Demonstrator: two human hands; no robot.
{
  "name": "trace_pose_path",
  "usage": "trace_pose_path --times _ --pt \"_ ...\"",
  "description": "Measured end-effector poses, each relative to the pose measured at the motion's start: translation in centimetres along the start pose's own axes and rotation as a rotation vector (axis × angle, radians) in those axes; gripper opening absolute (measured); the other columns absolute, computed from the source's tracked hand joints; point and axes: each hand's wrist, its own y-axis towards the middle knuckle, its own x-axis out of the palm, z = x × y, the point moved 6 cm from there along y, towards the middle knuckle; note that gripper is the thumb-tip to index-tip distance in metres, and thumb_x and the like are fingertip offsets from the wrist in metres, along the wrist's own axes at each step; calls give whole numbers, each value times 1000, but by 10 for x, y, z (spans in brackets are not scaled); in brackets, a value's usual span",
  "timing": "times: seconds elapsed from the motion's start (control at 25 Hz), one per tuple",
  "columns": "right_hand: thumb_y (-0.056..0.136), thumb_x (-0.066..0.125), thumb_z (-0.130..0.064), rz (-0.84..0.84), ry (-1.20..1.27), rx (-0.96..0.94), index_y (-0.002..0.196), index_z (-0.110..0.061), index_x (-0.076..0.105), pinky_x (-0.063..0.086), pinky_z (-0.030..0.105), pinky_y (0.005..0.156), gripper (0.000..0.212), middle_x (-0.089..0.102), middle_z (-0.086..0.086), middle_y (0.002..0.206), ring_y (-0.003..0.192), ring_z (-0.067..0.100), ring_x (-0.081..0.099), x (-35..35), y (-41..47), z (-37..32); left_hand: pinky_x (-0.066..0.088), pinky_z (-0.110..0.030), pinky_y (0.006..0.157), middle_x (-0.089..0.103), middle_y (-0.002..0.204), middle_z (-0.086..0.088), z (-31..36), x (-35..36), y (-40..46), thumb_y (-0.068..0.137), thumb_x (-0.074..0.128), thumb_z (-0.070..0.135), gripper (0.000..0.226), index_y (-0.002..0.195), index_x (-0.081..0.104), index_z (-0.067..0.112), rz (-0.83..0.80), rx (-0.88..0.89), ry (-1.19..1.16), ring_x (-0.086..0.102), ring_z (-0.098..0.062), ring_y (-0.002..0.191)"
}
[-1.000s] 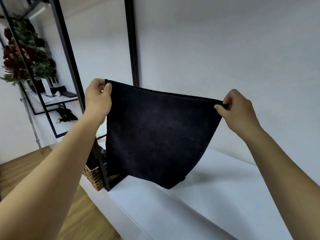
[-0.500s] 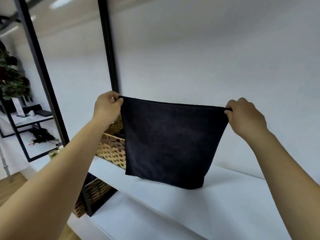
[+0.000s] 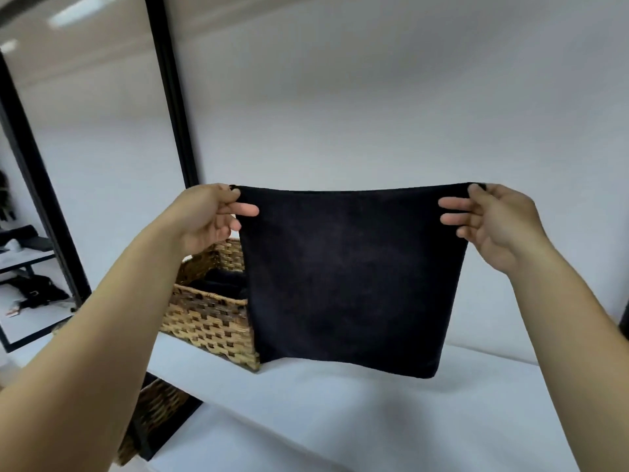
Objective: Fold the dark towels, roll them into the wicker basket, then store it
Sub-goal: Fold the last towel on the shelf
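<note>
your left hand (image 3: pixel 207 216) and right hand (image 3: pixel 493 219) each pinch a top corner of the dark towel (image 3: pixel 347 281); it hangs flat, long edge level, wicker basket (image 3: pixel 207 318) nearer your left.

— What hangs between the hands?
— A dark rectangular cloth towel (image 3: pixel 347 281), pinched at its top corners by the left hand (image 3: pixel 207 216) and right hand (image 3: pixel 500 223), above a white shelf (image 3: pixel 340 413).
— And behind it?
— A woven wicker basket (image 3: pixel 207 321).
</note>
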Motion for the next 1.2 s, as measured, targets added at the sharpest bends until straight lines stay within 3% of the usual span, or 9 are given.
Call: trace_pose_path --times 0.12,0.28,0.4,0.52,0.68,0.88,1.04,1.16,1.2 --pt "107 45 -21 -14 -11 86 106 -16 53 51 29 58 9 78 6 94 77 25 75 1 12 20 49 -19 44 79 101 -8 -31 25 16 107 45 16 6 110 48 14 -45 -121 42 66 -12 52" --pt "107 45 -18 -42 15 288 111 -17 51 51 34 71 7 76 6 111 87 25 70 -2 27 70 61 -32 72 76 112 -4 -62 53 32 110 40 19 25 135 40 18 -81 -172 72 77 -22 91" --pt "105 44 -16 63 115 151 104 -19 50 48 32 65 7 76 7 111 72 20 63 -16 42 55 59 -40 90 75 116 -6 -29 62 38 109 45 18 14 122 46 18 -39 67 -24 75 -22 97" --pt "98 50 -19 123 167 36 101 -16 51 47 31 63 4 78 10 101 63 22 61 -30 36 31 58 -38 86 78 106 -7 -4 64 26 108 47 15 4 106 49 18 -24 246 -24 76 -22 96" --pt "95 62 -33 123 -203 243 90 -13 59 46 32 60 20 75 17 79 59 26 61 -61 -2 79 60 -34 72 77 102 -16 -71 62 -7 106 49 10 8 100 53 14 -138 178 29 76 -29 86" --pt "95 65 -24 -141 -801 668 96 -2 62 43 32 60 22 76 17 77 64 29 64 -99 -79 199 55 -38 82 78 99 -14 -258 55 -70 103 52 5 4 103 55 3 -485 -2 294 75 -30 96" --pt "95 58 -10 -106 -904 732 118 0 53 36 28 51 25 75 17 73 55 27 55 -117 -112 233 50 -20 86 77 89 -14 -311 39 -91 100 58 1 8 103 65 0 -411 -17 311 74 -20 92" --pt "93 56 -6 -25 -930 695 139 -4 43 40 27 48 47 74 18 71 52 27 56 -121 -118 238 50 -19 81 75 85 -16 -320 39 -95 98 59 -3 11 100 67 4 -421 23 281 72 -17 84" --pt "93 55 -5 -31 -956 698 134 3 50 42 28 48 42 74 17 70 52 27 58 -120 -118 240 51 -21 81 74 85 -15 -322 38 -96 98 60 -3 11 100 68 5 -419 28 270 71 -17 83"
